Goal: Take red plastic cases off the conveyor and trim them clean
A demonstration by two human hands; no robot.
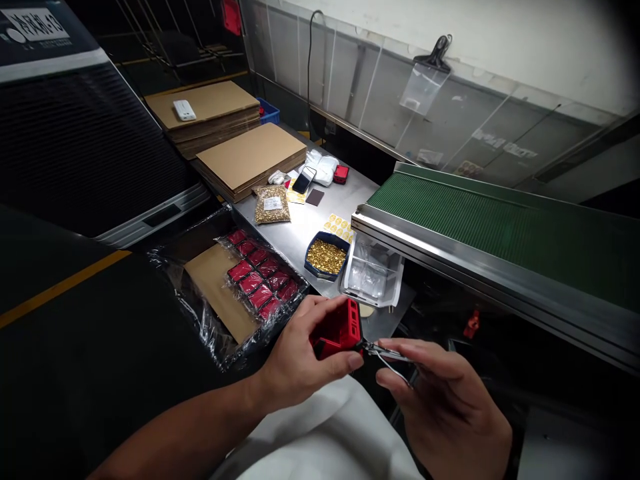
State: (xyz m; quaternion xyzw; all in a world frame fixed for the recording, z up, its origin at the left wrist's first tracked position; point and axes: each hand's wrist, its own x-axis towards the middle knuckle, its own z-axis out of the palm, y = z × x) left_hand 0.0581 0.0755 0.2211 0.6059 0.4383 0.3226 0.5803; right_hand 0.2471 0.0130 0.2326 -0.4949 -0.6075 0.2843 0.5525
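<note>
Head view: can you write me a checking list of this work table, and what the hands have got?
Surface: steel table, partly covered.
Job's things: red case; tweezers, tips at its corner; wrapped cases; blue dish of gold bits; clear tray.
Clutter: bag of gold bits, phone, sticker sheet, cardboard stacks, white remote.
Grippers: left hand, fingers shut round the red case; right hand pinches the tweezers.
Cables: one black cable down the wall.
Surroundings: green conveyor, clipped clear pouch, floor with a yellow line.
</note>
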